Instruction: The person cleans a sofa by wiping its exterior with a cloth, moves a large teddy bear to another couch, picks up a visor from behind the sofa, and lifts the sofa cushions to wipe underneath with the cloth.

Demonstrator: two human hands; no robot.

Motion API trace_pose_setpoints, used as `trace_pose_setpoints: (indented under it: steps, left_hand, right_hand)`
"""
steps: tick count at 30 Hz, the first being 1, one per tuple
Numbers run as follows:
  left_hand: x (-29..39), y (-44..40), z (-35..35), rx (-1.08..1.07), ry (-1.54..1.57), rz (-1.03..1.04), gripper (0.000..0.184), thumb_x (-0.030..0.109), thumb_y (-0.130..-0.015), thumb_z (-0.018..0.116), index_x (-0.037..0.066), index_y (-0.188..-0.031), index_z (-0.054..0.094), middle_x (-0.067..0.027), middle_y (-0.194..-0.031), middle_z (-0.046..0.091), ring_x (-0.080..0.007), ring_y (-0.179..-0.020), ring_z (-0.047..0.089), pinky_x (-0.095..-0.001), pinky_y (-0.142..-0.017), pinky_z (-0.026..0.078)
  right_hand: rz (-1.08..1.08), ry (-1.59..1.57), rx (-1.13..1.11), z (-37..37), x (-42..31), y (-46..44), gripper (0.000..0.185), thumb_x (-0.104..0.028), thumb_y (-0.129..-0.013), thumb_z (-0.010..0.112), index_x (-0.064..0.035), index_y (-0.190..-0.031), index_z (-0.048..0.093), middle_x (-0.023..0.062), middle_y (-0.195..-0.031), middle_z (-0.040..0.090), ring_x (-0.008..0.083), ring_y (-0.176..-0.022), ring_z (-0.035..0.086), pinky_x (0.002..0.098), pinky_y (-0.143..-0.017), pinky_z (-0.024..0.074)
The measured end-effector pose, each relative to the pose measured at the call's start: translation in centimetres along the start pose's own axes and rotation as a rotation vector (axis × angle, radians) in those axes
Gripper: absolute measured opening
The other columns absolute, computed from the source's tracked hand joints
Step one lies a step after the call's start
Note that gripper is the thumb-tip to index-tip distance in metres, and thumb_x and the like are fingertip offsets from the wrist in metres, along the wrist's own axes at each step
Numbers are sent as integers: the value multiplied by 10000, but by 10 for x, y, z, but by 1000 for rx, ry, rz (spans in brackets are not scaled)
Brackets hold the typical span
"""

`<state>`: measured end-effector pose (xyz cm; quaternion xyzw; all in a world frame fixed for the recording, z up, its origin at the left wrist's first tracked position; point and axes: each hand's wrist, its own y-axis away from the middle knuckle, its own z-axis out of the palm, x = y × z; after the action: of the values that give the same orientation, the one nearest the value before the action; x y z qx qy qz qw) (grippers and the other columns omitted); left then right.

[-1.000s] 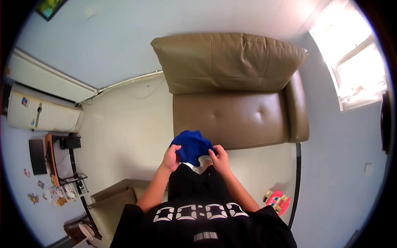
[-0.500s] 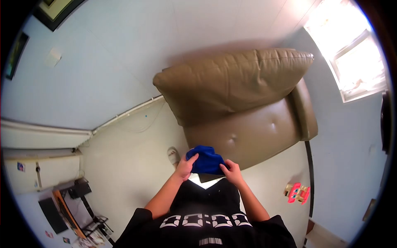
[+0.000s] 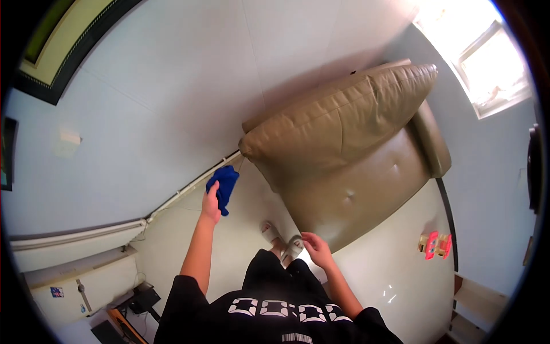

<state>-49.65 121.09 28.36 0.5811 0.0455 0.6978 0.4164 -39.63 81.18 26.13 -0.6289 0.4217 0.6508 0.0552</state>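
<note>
A bunched blue cloth (image 3: 223,188) is gripped in my left hand (image 3: 211,205), which reaches forward and left, over the floor by the wall. Its thumb lies across the fabric, and part of the cloth droops beside the fingers. My right hand (image 3: 317,250) is empty, its fingers loosely bent and apart, close to the front left corner of the brown leather sofa (image 3: 344,198). Below it, a slipper (image 3: 293,248) shows on one of my feet.
A large framed picture (image 3: 57,63) hangs on the wall at upper left. The bright window (image 3: 495,71) is at upper right. A red and tan toy (image 3: 435,245) lies on the floor right of the sofa. A white cabinet (image 3: 80,286) stands at lower left.
My right hand has let go of the blue cloth. My left hand has carried it left and forward, away from the sofa's front edge. The view has shifted and turned toward the left wall.
</note>
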Motion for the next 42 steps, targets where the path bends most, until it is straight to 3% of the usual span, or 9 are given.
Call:
trace_pose_setpoints:
  steps: [9,14,16,21,24,25,30,39,42]
  left_hand:
    - [66,-144,40,-66,-181,82,528,425,-1007,593,11,-1336,592,-122,-1267,675,-233,-1156,642,-369,-1004,496]
    - [61,-245,68,63,-791,114,614,478,-994,589,-40,-1324,608,-175,-1266,683,-285,-1152,655,-398,-1000,497]
    - [48,-293,83,33,-1137,178,609,518,-969,592,-5,-1275,657,-244,-1212,703,-393,-1139,668,-465,-979,505]
    - [59,-338,132,-452,-1663,195,589,570,-976,530,58,-1212,699,-251,-1152,708,-459,-1135,640,-479,-973,508]
    - [55,-361,137,-640,-1819,78,833,773,-903,474,14,-1140,722,-291,-1100,709,-455,-1081,664,-482,-945,514]
    - [57,-365,143,-665,-1899,33,969,870,-836,456,-17,-1119,726,-306,-1081,708,-441,-1072,676,-470,-929,522]
    - [39,-395,145,-752,-1842,-52,965,849,-817,539,-60,-1084,723,-280,-1054,728,-394,-1033,707,-439,-880,534]
    - [33,-394,132,-704,-1760,0,843,730,-923,546,-99,-990,681,-216,-913,713,-282,-855,667,-427,-781,513]
    - [30,-388,127,-619,-1736,137,642,538,-974,567,-96,-950,662,-168,-851,704,-254,-736,639,-419,-672,498]
  right_hand:
    - [30,-407,5,7,42,-16,372,-168,-1055,565,-1,-1388,561,115,-1230,695,185,-1112,644,329,-1003,499]
    - [229,-660,-102,71,15,-64,428,-254,-1083,491,-33,-1448,528,118,-1367,638,245,-1248,601,403,-1054,473]
    - [317,-739,-171,117,9,-101,467,-286,-1077,475,-59,-1485,499,116,-1497,539,263,-1347,532,430,-1094,436]
    - [546,-1280,-84,261,-8,-230,564,-306,-1069,470,-78,-1568,340,134,-1563,457,298,-1403,467,448,-1162,367]
    - [564,-1629,238,316,-40,-309,587,-364,-1058,496,-85,-1548,334,174,-1534,457,364,-1406,448,451,-1161,380]
    - [352,-1394,318,342,-33,-339,590,-376,-1056,500,-93,-1547,336,175,-1532,456,372,-1411,437,456,-1161,380]
    - [308,-1814,618,320,-61,-432,580,-385,-1055,488,-96,-1539,356,166,-1531,464,360,-1409,443,461,-1163,380]
    - [121,-2031,461,299,-70,-479,565,-403,-1053,467,-103,-1526,393,149,-1528,478,340,-1406,454,471,-1168,379]
    - [61,-2051,488,279,-65,-478,562,-409,-1053,460,-105,-1521,405,143,-1527,483,333,-1405,458,474,-1169,378]
